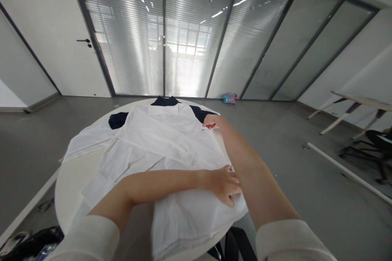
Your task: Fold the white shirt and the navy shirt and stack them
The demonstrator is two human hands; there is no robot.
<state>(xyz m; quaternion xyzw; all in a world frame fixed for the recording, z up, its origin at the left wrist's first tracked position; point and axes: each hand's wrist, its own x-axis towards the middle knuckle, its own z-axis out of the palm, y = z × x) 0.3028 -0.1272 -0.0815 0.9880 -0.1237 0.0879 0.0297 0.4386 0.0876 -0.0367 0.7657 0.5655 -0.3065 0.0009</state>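
Note:
A white shirt (171,138) lies spread over a round white table (65,191), with creases across its body. Dark navy cloth (118,120) shows at the collar, at the left and beneath the shirt's right shoulder. At that far right shoulder, my right hand (212,121) has its fingers closed on the white fabric. My left hand (223,184) reaches across the shirt to its right side, palm down on the cloth with fingers apart. Some of its fingertips are hidden behind my right forearm.
Past the table, a blue and pink cylindrical thing (230,98) lies on the floor by the glass partition. To the right are a wooden-legged table (361,100) and a black chair (378,140). A dark bag-like item (45,240) sits at lower left.

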